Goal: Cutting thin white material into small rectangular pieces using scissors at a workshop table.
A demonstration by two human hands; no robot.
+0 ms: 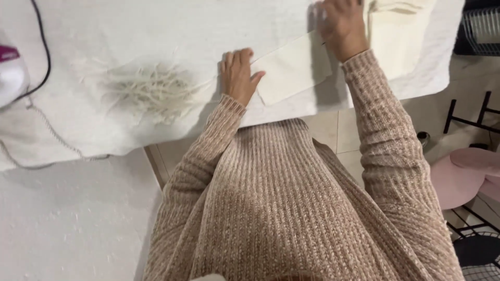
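A flat, cream-coloured rectangular piece of fabric (293, 70) lies on the white cloth-covered surface (156, 31), running at a slant from its near edge up toward the far side. The left hand (238, 75) rests palm down at the fabric piece's near left end, fingers held together and lying flat, thumb angled out onto the fabric's edge. The right hand (341, 23) presses on the fabric piece's far right end with its fingers bent downward; whether it pinches the cloth I cannot tell. Left of the fabric piece, well apart from it, sits a loose heap of pale off-white threads (151, 91). Just right of the fabric piece lies a folded stack of cream cloth (398, 31).
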